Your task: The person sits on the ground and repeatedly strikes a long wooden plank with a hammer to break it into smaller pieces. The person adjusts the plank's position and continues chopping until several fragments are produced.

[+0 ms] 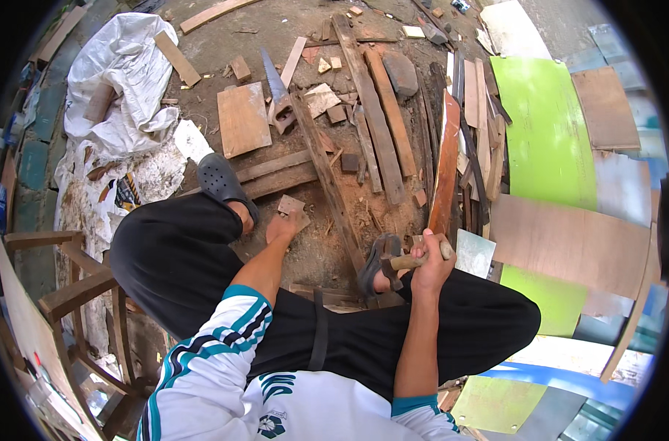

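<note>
My right hand is closed round the wooden handle of a hammer, held above my right thigh. The hammer's dark head points left, beside my right shoe. Lower and further left, between my feet, my left hand reaches down with a small flat piece of wood at its fingers. Part of the grip on that piece is hidden. A long, weathered plank lies slantwise between the two hands. Just beyond my right hand, a reddish-brown board stretches away from me.
A handsaw lies near a square wooden board. Several planks and offcuts cover the ground ahead. White sacking lies far left, above a wooden frame. Green sheets and plywood are at right.
</note>
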`<state>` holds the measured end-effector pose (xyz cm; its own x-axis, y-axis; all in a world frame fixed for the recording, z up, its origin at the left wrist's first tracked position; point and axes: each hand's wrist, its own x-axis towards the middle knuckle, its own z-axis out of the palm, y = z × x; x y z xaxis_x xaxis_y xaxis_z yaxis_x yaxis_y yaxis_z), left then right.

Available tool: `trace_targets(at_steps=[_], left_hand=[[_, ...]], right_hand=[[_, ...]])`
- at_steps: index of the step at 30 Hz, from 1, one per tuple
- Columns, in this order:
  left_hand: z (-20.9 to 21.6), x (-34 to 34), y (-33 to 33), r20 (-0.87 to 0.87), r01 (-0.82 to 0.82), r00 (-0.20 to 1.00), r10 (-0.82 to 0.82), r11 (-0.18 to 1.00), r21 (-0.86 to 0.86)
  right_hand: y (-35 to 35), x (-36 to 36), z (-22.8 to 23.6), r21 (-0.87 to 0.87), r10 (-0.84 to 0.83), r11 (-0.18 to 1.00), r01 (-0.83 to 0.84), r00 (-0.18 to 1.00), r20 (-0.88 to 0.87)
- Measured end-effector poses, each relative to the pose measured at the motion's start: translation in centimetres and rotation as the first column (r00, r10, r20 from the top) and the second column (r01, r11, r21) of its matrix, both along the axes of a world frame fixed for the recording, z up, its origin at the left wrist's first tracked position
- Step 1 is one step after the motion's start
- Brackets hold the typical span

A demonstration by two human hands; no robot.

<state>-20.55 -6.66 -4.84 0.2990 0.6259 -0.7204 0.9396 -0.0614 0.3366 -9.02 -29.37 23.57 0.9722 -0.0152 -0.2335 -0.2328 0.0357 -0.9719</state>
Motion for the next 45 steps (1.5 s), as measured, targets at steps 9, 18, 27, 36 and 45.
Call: trace_targets(at_steps=[9,18,27,36,45], left_hand=[[-2.1,2.8,1.0,0.242,0.698,0.714,-0.657,0.693,-0.178],[-0.8,10.4,-3.4,0.300,0.119,0.953,-0.027,0.949,-0.293],[-4.0,11.8,-4.4,0.151,0.122,0.983,-0.101,0.982,-0.141],[-1.5,10.7,-4.3,0.441,-0.179,0.747,0.498,0.789,-0.587],[7.2,17.6,-3.7,0.645,-0.089,0.496,0.582,0.773,-0.629]], right_hand=[[-0.9,1.6,-2.9,0.191,-0.072,0.977,0.092,0.991,-0.109],[-2.6,4.0,-3.7,0.003,-0.130,0.992,0.130,0.989,0.066],[-5.2,3.3,-4.4,0.091,-0.277,0.955,0.284,0.958,-0.077],[-7.9,4.3,-2.3,0.090,-0.383,0.922,0.378,0.923,0.047],[-9.0,4.1,-0.9,0.141,-0.426,0.898,0.416,0.904,0.043]])
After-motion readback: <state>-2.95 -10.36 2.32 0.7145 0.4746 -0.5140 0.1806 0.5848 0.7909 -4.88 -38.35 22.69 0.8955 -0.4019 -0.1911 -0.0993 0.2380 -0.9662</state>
